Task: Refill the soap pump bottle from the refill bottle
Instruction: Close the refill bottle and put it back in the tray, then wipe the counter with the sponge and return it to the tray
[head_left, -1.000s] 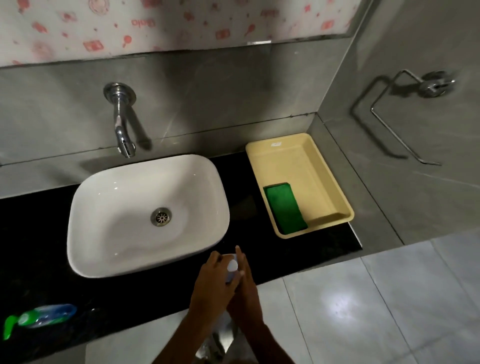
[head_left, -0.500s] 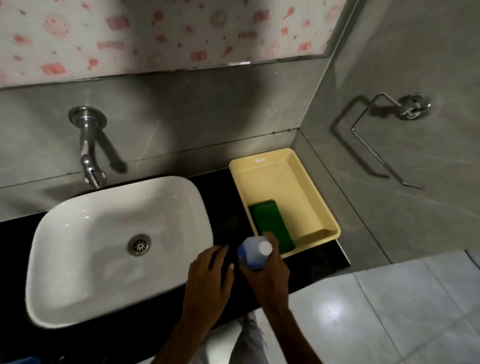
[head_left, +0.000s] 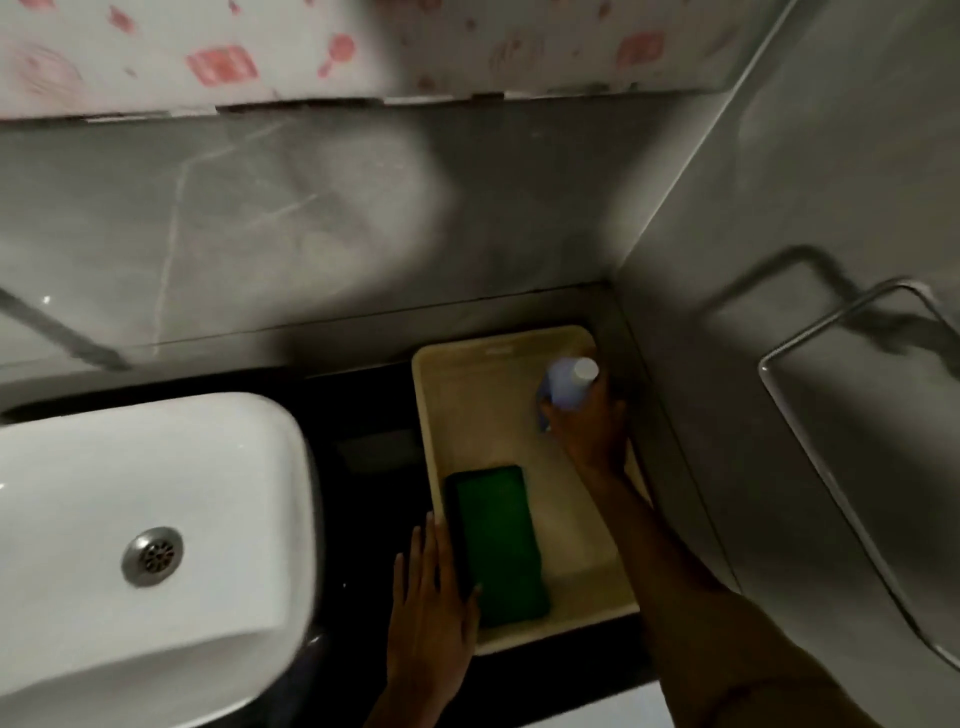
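My right hand (head_left: 592, 426) grips a pale blue bottle with a white cap (head_left: 566, 384) and holds it upright in the far right corner of a cream plastic tray (head_left: 431, 415). My left hand (head_left: 428, 608) lies flat with fingers spread, palm down on the tray's near left rim, holding nothing. The other bottle is out of view.
A green rectangular sponge (head_left: 498, 545) lies in the tray's near left part. A white basin (head_left: 145, 545) with a metal drain (head_left: 152, 556) fills the left, set on a black counter (head_left: 363, 426). Grey tiled walls close in behind and right, with a metal towel ring (head_left: 831, 467).
My right hand has carried the blue bottle from the counter's front edge out into the tray's far right corner. My left hand has shifted right onto the tray's rim. The view has swung right.
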